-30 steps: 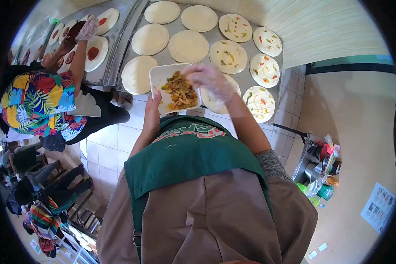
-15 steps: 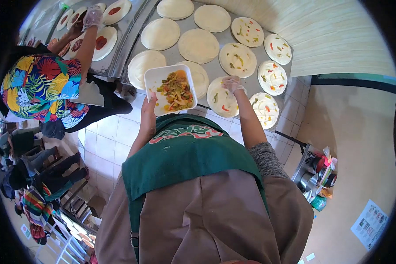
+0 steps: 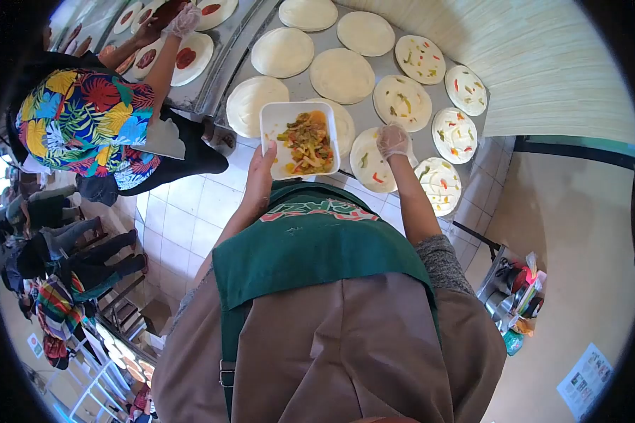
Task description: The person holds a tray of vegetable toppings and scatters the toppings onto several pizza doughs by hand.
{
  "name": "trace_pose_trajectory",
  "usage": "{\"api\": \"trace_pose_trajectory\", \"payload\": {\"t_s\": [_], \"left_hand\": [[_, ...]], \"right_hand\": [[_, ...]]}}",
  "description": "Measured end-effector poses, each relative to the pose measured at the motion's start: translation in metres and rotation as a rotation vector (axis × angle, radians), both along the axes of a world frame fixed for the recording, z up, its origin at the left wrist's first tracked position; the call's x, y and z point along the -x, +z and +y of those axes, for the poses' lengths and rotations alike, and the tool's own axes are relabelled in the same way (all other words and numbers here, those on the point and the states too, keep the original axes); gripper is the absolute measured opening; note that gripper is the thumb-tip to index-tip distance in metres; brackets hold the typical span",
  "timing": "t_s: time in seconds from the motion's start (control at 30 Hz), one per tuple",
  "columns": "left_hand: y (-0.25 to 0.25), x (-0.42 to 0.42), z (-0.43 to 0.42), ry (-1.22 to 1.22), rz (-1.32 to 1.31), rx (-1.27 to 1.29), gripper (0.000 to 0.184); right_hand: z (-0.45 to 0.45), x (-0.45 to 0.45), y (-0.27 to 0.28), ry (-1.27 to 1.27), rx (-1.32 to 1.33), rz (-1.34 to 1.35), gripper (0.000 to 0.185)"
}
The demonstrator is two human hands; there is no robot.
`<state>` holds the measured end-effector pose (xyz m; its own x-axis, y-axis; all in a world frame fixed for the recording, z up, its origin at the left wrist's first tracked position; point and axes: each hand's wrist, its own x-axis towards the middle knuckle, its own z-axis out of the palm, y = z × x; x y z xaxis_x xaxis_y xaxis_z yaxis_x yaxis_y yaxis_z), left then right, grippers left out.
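Note:
My left hand (image 3: 261, 173) grips the near left side of a white tray (image 3: 269, 120), thumb over the rim. Chopped cooked vegetables (image 3: 308, 143) lie in the tray's right part. My right hand (image 3: 394, 140), in a clear plastic glove, is over a white-topped dough round (image 3: 363, 158) at the table's near edge. Its fingers are bunched together, pointing down; what they hold, if anything, is hidden. Green and red pieces lie on that round. The rounds to the right and behind it bear similar pieces, while those at the left (image 3: 257, 106) are plain.
The rounds stand on a grey metal table (image 3: 317, 77) against a pale wall. At the left, a co-worker (image 3: 85, 123) in a flowered shirt works over rounds with red sauce. A side table (image 3: 497, 282) with pots and bags stands at the right. Several people are at the lower left.
My right hand has gone from above the tray to the dough round on the right, where vegetable pieces now show. My left hand still holds the tray. The whole view has shifted slightly.

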<state>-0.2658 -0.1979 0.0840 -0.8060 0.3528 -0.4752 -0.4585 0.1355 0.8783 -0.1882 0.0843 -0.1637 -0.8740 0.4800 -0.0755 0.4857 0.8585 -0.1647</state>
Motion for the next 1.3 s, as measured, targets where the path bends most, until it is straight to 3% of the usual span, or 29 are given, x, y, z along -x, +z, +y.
{"api": "trace_pose_trajectory", "payload": {"t_s": [0.07, 0.17, 0.23, 0.3, 0.37, 0.47, 0.6, 0.7, 0.93, 1.03, 1.1, 1.17, 1.3], "left_hand": [[-0.009, 0.003, -0.001, -0.023, 0.014, -0.024, 0.049], [-0.006, 0.000, 0.002, -0.045, 0.004, -0.050, 0.050], [-0.016, 0.003, -0.001, -0.079, 0.033, 0.010, 0.050], [-0.018, 0.002, 0.003, -0.109, 0.048, 0.032, 0.051], [-0.015, -0.003, 0.010, -0.130, 0.044, 0.015, 0.051], [-0.014, -0.007, 0.020, -0.161, 0.085, -0.008, 0.050], [-0.025, -0.009, 0.019, -0.206, 0.112, -0.016, 0.054], [-0.030, -0.008, 0.018, -0.217, 0.124, 0.026, 0.055], [-0.025, -0.014, 0.026, -0.188, 0.058, 0.050, 0.057], [-0.033, -0.010, 0.022, -0.176, 0.024, 0.027, 0.058], [-0.031, -0.010, 0.023, -0.143, 0.009, 0.030, 0.058], [-0.032, -0.008, 0.021, -0.116, -0.004, 0.027, 0.058], [-0.035, -0.003, 0.014, -0.091, -0.009, 0.027, 0.057]], "right_hand": [[-0.005, 0.002, 0.045, -0.072, 0.083, -0.005, 0.016], [-0.029, 0.005, 0.142, -0.158, 0.467, 0.486, 0.017], [-0.053, 0.009, 0.194, -0.005, 0.678, 0.549, 0.018], [-0.073, 0.009, 0.237, 0.403, 0.780, 0.545, 0.012], [-0.092, 0.017, 0.222, 0.653, 0.538, 0.614, 0.012], [-0.102, 0.020, 0.237, 0.676, 0.356, 0.262, 0.012], [-0.114, 0.018, 0.231, 0.522, 0.496, 0.238, 0.018], [-0.113, 0.013, 0.231, 0.507, 0.455, 0.233, 0.019], [-0.100, 0.007, 0.200, 0.325, 0.812, 0.553, 0.020], [-0.067, -0.018, 0.209, -0.032, 1.622, 0.572, 0.023], [-0.032, -0.036, 0.204, -0.195, 1.750, 0.563, 0.025], [0.000, -0.058, 0.179, -0.311, 1.556, 0.587, 0.029], [0.045, -0.084, 0.054, -0.498, 1.164, 0.477, 0.024]]}}
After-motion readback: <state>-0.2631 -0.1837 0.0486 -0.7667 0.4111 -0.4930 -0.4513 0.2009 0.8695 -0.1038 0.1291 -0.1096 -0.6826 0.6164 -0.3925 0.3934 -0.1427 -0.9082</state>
